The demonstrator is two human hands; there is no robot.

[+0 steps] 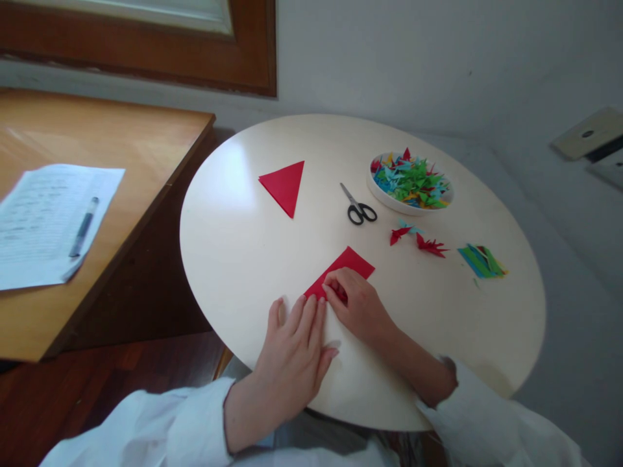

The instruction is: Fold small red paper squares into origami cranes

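Observation:
A folded red paper rectangle [348, 264] lies on the round cream table [233, 246] in front of me. My right hand [357, 305] rests on its near end, fingers curled and pressing the paper down. Beside it, my left hand [294, 350] lies flat on the table with fingers stretched out, the fingertips touching the paper's near-left corner. A red paper folded into a triangle [285, 185] sits farther back on the table.
Black scissors [359, 206] lie mid-table. A white dish [384, 194] holds several coloured folded paper cranes; two red cranes [418, 241] and a stack of coloured paper [481, 261] lie near it. A wooden desk [146, 143] at left bears a printed sheet [39, 227] and pen [84, 227].

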